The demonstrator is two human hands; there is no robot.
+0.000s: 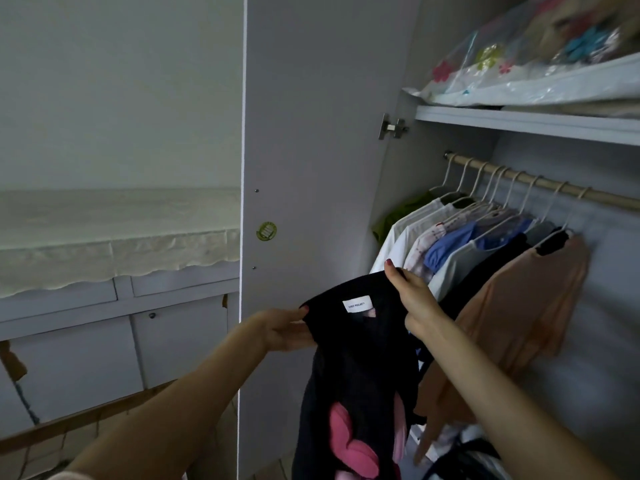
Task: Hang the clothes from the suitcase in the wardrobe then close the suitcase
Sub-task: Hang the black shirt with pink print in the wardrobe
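A black garment (360,368) with a white neck label and a pink print hangs in front of the open wardrobe. My left hand (284,329) pinches its left shoulder. My right hand (414,299) grips its right shoulder, slightly higher. To the right, the wooden wardrobe rail (540,183) carries several white hangers with hung clothes (485,251), among them white, blue, black and peach pieces. The suitcase is out of view. No hanger shows in the black garment.
The open wardrobe door (311,150) stands just left of the garment. A shelf (526,123) above the rail holds a flowered plastic storage bag (519,64). A cabinet with a lace-edged cover (114,244) is at left. Dark items lie on the wardrobe floor (464,459).
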